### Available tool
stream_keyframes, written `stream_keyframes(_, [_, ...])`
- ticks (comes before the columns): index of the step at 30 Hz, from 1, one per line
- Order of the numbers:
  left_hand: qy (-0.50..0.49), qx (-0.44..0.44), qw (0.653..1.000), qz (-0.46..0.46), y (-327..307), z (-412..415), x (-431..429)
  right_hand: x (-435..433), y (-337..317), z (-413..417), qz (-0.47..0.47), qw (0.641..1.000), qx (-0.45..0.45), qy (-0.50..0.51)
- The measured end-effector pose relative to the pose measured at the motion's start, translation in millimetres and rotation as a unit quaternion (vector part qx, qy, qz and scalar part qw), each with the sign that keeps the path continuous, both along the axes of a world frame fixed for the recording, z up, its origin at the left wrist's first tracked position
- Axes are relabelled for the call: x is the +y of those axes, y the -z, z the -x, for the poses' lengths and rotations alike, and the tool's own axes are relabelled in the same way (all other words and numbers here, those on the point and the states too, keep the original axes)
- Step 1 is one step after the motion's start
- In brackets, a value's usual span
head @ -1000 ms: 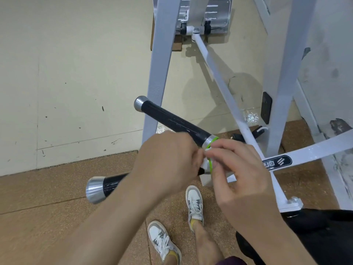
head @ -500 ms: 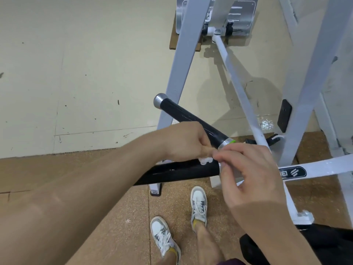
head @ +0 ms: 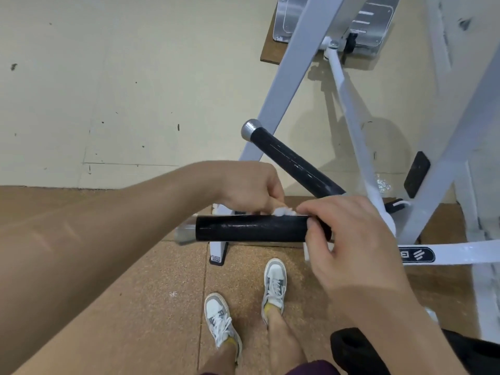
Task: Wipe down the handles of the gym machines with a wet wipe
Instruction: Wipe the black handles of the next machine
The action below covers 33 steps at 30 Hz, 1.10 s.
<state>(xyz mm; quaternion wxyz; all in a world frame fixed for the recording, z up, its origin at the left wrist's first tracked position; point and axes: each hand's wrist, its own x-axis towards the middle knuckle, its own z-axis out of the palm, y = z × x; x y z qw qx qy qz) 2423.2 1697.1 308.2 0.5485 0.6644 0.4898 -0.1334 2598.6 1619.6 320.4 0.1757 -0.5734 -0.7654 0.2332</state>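
Note:
A black handle (head: 251,228) with a silver end cap runs level across the middle, pointing left. A small crumpled white wet wipe (head: 284,211) lies on its top edge. My left hand (head: 251,188) reaches from behind the handle and pinches the wipe. My right hand (head: 349,234) curls round the handle's right end, its fingertips touching the wipe. A second black handle (head: 292,163) with a silver cap slants up to the left behind them.
The white machine frame (head: 292,77) rises behind with a diagonal rod (head: 354,125) and a metal plate (head: 332,20) at the top. A white base bar (head: 465,253) with a logo runs right. My feet in white shoes (head: 274,285) stand on cork flooring. A black object (head: 378,353) sits lower right.
The view has shifted so the frame sits further right. My left hand has drawn the wipe along the near handle, whose black grip now shows in full.

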Motion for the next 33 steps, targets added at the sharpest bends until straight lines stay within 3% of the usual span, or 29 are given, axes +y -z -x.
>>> stream_keyframes(3, [-0.012, 0.013, 1.0, 0.005, 0, 21, -5, 6, -8, 7, 0.051, 0.999, -0.014, -0.011])
stream_keyframes(6, [-0.053, -0.006, 0.998, -0.023, -1, 25, -9, 25, -18, 21, 0.198, 0.979, 0.003, -0.054])
stream_keyframes(9, [-0.062, -0.008, 0.997, -0.043, -5, 28, -13, 62, -14, 33, 0.358, 0.922, 0.006, -0.144])
stream_keyframes(12, [-0.098, -0.026, 0.994, -0.047, -13, 35, -19, 89, -3, 41, 0.427, 0.88, -0.023, -0.205])
stream_keyframes(16, [-0.212, -0.004, 0.969, -0.128, -30, 68, -38, 101, 8, 45, 0.472, 0.859, 0.002, -0.199])
stream_keyframes(19, [-0.205, 0.067, 0.967, -0.132, -34, 88, -68, 98, 13, 58, 0.461, 0.865, 0.026, -0.197])
stream_keyframes(22, [-0.279, 0.018, 0.955, -0.101, -23, 88, -91, 89, 15, 78, 0.433, 0.872, 0.064, -0.218])
stream_keyframes(27, [-0.431, -0.062, 0.894, -0.103, -14, 89, -101, 74, 18, 101, 0.386, 0.881, 0.149, -0.228])
stream_keyframes(33, [-0.449, -0.082, 0.885, -0.094, -16, 94, -108, 91, 14, 82, 0.371, 0.882, -0.028, -0.288])
